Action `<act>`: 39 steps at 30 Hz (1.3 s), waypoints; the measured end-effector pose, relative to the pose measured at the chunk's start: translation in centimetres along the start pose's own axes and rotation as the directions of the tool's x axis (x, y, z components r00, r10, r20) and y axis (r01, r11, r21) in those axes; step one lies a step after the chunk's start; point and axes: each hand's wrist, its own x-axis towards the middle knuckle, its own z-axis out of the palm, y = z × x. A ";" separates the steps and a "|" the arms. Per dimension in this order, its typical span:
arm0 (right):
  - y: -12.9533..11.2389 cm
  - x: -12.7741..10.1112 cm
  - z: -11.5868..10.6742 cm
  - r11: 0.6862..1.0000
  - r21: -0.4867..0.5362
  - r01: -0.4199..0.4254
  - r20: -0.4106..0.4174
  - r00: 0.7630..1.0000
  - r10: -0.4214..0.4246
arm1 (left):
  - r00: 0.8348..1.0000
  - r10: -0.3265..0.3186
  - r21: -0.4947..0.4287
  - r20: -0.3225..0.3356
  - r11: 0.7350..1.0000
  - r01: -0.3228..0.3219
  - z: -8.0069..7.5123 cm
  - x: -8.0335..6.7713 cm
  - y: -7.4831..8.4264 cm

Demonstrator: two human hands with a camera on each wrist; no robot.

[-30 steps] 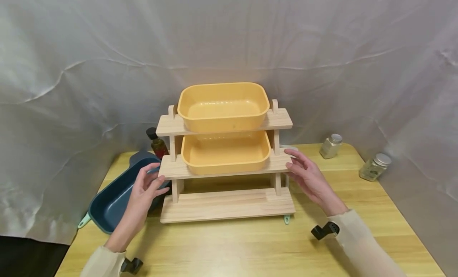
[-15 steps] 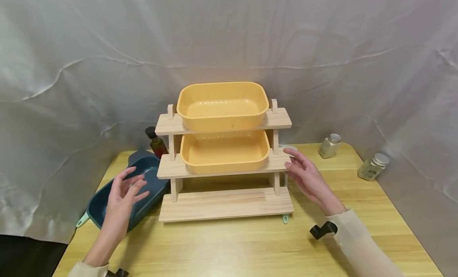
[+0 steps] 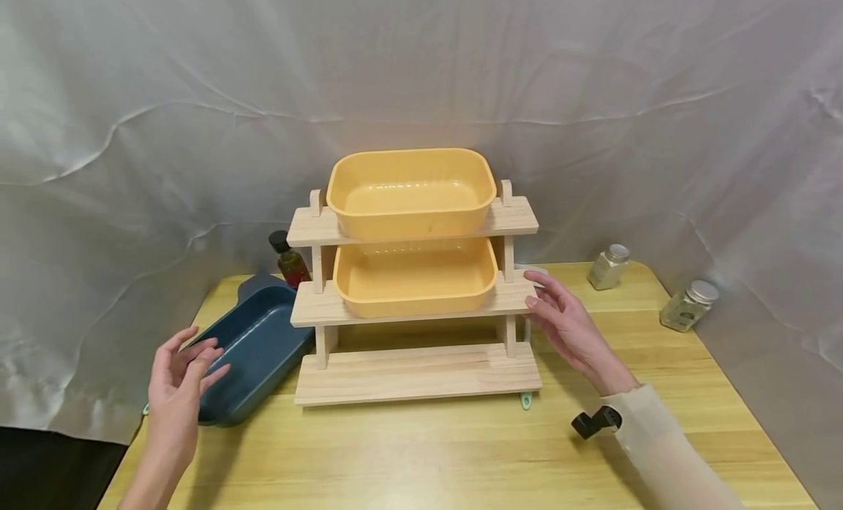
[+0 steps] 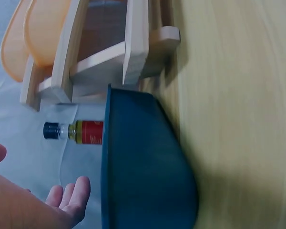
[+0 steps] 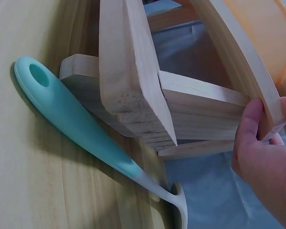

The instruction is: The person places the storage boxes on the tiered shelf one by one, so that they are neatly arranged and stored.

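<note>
A three-tier wooden display rack (image 3: 415,376) stands mid-table. Yellow rectangular dishes sit on its top tier (image 3: 421,226) and middle tier (image 3: 421,306). My right hand (image 3: 573,333) grips the right end of the middle tier; in the right wrist view its thumb and fingers lie on opposite faces of that board (image 5: 271,119). On the left, my left hand (image 3: 174,385) hovers by the near side of a deep dark-blue baking dish (image 3: 263,349), fingers spread and loosely bent, holding nothing. In the left wrist view the dish's blue wall (image 4: 143,162) lies beyond the fingers.
Behind the blue dish stands a dark-capped bottle (image 3: 290,261) with a red label. A utensil with a mint handle (image 5: 81,124) lies beside and partly under the rack's right end. Two spice jars (image 3: 607,267) (image 3: 688,306) stand at the right. Grey cloth (image 3: 421,64) surrounds the table.
My left hand has let go of the rack's left side and moved left and toward me, past the blue dish. The right hand keeps its grip; the rack stays in place.
</note>
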 end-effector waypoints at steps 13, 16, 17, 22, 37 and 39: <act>0.2 0.0 -0.1 1.000 -0.013 0.005 0.002 1.000 -0.005 | 0.950 0.066 -0.067 -0.306 0.994 -0.090 -1.9 -0.8 -0.3; 0.2 0.0 -0.1 1.000 -0.010 0.007 0.002 1.000 -0.007 | 0.929 0.056 -0.034 -0.365 0.997 -0.074 -2.4 -0.9 -0.5; 0.2 0.0 -0.1 1.000 -0.009 0.007 0.002 1.000 -0.007 | 0.922 0.048 -0.016 -0.385 0.998 -0.058 -2.6 -0.9 -0.6; 0.2 0.0 -0.1 1.000 -0.013 0.012 0.007 1.000 -0.012 | 0.898 0.010 0.076 -0.440 0.997 0.026 -3.4 -1.0 -1.0; 0.0 -0.1 -0.2 0.999 -0.033 -0.002 -0.002 1.000 0.001 | 0.855 -0.289 -0.037 -0.430 0.952 0.304 -4.5 -1.3 -2.8; 0.1 0.0 -0.2 1.000 -0.025 0.004 0.000 1.000 -0.004 | 0.848 -0.322 -0.033 -0.421 0.940 0.341 -4.6 -1.3 -3.0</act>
